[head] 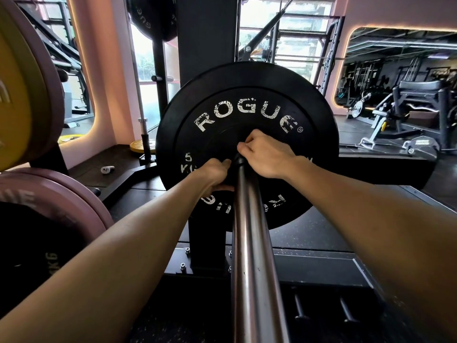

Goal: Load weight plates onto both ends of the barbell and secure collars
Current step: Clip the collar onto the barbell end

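**At the plate's hub, both our hands on the collar**

Against the face of the black plate point(247, 115), where the barbell sleeve point(249, 243) ran up into its centre hole, we had both hands at work. Our left hand point(216, 175) sat just left of the sleeve, fingers curled together and clamped on a dark collar point(231, 180) pressed to the plate's hub. Our right hand point(267, 154) lay over the sleeve's upper right side, fingers bent and bunched at the hub; whether they gripped the collar we could not tell. White ROGUE lettering arced above our knuckles. Left of the plate, pink and yellow plates point(29, 95) stood on storage pegs, and a yellow disc point(142, 146) lay on the floor behind. Behind the plate rose a black rack upright point(205, 33).
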